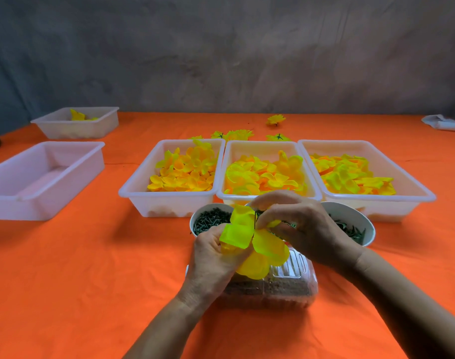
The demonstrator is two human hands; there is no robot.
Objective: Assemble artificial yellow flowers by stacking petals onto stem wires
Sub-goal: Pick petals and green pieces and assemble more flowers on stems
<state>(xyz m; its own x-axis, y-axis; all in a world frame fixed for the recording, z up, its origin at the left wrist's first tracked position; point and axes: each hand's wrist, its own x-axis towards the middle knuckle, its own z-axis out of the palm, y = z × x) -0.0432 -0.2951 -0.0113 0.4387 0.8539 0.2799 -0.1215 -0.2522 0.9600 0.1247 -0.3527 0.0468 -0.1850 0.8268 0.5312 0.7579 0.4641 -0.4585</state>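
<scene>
My left hand (210,260) grips a yellow petal layer (257,244) from below, with a thin dark stem wire (254,219) standing up through its middle. My right hand (298,229) pinches the petals near the wire from the right. Three white trays of loose yellow petals stand behind: left tray (166,195), middle tray (269,145), right tray (412,187). Two white bowls hold dark green parts, one at the left (208,216), one at the right (361,221), partly hidden by my right hand.
A clear plastic box (293,283) with brown contents lies under my hands. An empty white tray (39,177) sits at the left, another with a few petals (76,123) behind it. Finished yellow flowers (275,119) lie on the orange cloth (91,281) behind the trays.
</scene>
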